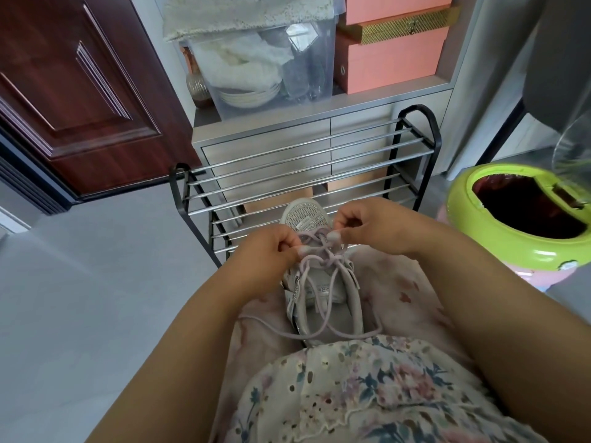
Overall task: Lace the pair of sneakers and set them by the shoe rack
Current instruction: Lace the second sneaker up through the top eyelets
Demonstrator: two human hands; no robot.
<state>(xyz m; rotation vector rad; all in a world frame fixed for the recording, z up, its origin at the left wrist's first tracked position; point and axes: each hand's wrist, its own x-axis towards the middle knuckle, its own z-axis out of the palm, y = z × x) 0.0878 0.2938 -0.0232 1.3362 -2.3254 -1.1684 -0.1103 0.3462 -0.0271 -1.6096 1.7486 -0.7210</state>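
A pale grey sneaker with a sparkly toe lies on my lap, toe pointing away toward the shoe rack. Its lilac lace crosses through the upper eyelets, and two long loose ends trail back over the shoe's opening onto my lap. My left hand pinches the lace at the shoe's left side. My right hand pinches the lace at the right side, near the tongue. I see only this one sneaker.
The black-framed rack with chrome bars stands right in front of my knees, before a grey drawer cabinet. A green-rimmed bin sits at the right. A dark red door is at the left, with grey floor beside it.
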